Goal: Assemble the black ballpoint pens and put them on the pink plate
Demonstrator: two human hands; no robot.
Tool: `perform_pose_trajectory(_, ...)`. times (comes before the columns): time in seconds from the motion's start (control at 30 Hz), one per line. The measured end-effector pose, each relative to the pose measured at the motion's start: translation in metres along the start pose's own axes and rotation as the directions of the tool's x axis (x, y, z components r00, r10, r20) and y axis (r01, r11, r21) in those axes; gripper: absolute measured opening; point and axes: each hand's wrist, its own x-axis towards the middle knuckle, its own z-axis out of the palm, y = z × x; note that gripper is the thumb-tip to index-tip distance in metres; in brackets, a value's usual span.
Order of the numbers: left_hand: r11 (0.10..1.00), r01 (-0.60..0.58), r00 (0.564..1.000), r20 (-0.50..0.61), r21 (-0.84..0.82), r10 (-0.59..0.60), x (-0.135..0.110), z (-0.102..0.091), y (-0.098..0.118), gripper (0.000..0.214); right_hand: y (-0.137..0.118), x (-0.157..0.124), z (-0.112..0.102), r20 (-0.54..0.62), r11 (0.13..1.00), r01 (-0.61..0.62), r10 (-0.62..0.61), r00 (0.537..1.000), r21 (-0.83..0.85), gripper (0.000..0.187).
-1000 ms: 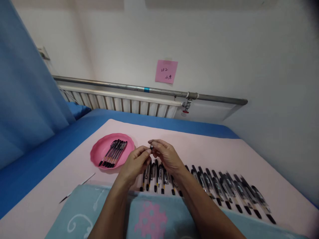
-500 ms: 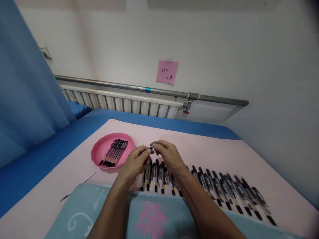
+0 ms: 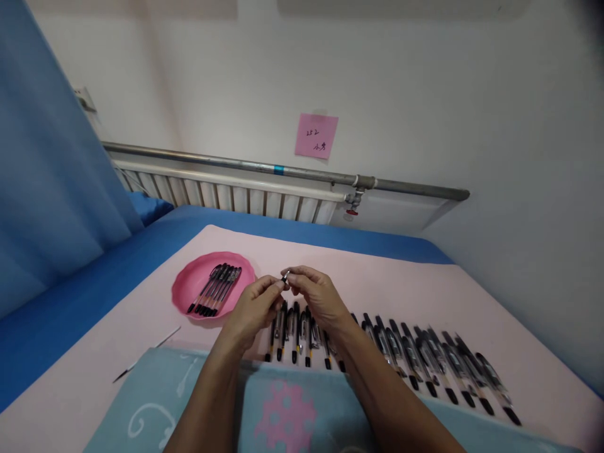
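My left hand (image 3: 252, 309) and my right hand (image 3: 317, 296) meet fingertip to fingertip above a pink cloth (image 3: 401, 283). Between them they pinch a small dark pen part (image 3: 285, 276) with a silvery end; what exactly it is I cannot make out. Just under the hands lies a long row of black pens (image 3: 406, 355), side by side, running off to the right. A pink plate (image 3: 189, 290) to the left of my hands holds several more black pens (image 3: 217, 289).
A thin white refill (image 3: 147, 354) lies on the cloth at the left. A light blue patterned towel (image 3: 283, 415) covers the near edge. Beyond the cloth are a blue sheet, a radiator (image 3: 226, 195) with a pipe, and a pink note (image 3: 316, 135) on the wall.
The hands have stayed together at the same spot, with only slight finger shifts around the small part. The camera view moved a little.
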Motion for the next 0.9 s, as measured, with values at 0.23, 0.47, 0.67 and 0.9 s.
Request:
perform_pose_trajectory(0.23,1.000,0.014,1.000,-0.010,0.011,-0.014,-0.0012,-0.0002,0.0013,0.028,0.0021,0.0006,-0.0004,0.011,1.000,-0.003,0.002,1.000,0.023,0.014)
perform_pose_trajectory(0.47,1.000,0.024,1.000,-0.015,0.009,-0.024,0.0002,0.0001,0.0009,0.029,0.0037,0.0004,-0.0004,0.025,0.999,-0.015,0.014,1.000,0.039,0.014)
perform_pose_trajectory(0.67,1.000,0.016,1.000,-0.011,0.017,-0.016,-0.0009,0.0006,0.0013,0.028,0.0024,0.0001,0.0000,-0.004,1.000,0.008,-0.008,1.000,0.008,0.010)
perform_pose_trajectory(0.9,1.000,0.014,1.000,-0.015,0.027,-0.013,-0.0005,-0.0002,0.0015,0.029,0.0050,0.0013,-0.0013,-0.010,1.000,0.004,-0.003,1.000,0.025,0.010)
